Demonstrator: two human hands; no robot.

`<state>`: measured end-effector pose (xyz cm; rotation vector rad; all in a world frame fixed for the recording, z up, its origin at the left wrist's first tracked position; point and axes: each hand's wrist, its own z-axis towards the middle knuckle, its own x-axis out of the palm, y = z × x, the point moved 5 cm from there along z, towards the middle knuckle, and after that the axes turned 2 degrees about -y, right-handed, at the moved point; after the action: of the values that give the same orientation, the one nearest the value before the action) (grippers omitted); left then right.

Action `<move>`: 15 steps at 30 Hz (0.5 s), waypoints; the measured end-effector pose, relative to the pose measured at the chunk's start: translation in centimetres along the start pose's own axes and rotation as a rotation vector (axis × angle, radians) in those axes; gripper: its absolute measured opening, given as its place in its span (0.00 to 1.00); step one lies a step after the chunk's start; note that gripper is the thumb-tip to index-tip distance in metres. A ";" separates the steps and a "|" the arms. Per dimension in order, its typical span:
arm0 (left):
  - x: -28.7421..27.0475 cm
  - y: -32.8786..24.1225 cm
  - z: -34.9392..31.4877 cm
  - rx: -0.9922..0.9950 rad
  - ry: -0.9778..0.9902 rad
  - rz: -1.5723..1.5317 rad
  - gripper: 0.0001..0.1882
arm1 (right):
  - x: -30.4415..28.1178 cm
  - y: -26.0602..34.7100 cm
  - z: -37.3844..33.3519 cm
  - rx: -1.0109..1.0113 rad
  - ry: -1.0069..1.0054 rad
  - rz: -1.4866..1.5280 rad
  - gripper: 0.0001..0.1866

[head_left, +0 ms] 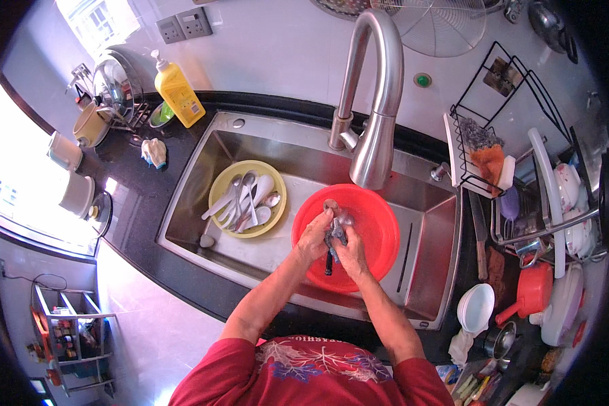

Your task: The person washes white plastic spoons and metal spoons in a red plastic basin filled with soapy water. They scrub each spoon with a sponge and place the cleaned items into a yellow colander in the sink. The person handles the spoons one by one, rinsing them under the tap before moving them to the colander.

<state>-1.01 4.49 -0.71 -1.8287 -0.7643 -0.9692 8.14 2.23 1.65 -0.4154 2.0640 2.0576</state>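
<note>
Both my hands are over a red plastic basin (379, 265) in the steel sink. My left hand (312, 237) is closed around a spoon (329, 204), its rounded metal end showing above my fingers. A black handle (329, 265) sticks out below, apparently part of the same spoon. My right hand (351, 253) presses a grey scrubbing pad (336, 234) against it. The water in the basin is hard to make out. Left of the basin, a yellow-green plate (267, 177) carries several spoons (243, 199), with white and metal ones mixed.
A tall steel faucet (374, 149) arches over the sink (426, 271). A yellow pump bottle (179, 91) and a white cloth (153, 153) stand and lie at the left. On the right are a wire rack (494, 183), a knife (479, 237), white bowls (476, 308) and a red pot (533, 291).
</note>
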 end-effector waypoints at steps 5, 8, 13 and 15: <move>-0.4 0.3 0.0 -0.071 -0.094 -0.001 0.13 | 0.1 -0.4 -0.8 0.132 0.067 0.264 0.11; 0.0 0.5 0.0 -0.057 -0.026 0.091 0.13 | 0.0 -1.0 -1.0 0.202 0.193 0.286 0.10; 0.2 -0.5 -0.3 -0.030 -0.080 0.286 0.13 | 0.4 -0.1 -1.7 0.332 0.248 0.570 0.08; 0.1 -1.3 -0.5 -0.057 -0.091 0.433 0.13 | 0.1 0.5 -1.3 0.262 0.205 0.647 0.08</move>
<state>-2.21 4.60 0.05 -1.9887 -0.3696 -0.6341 7.97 0.97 2.13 0.1157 2.8326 2.0573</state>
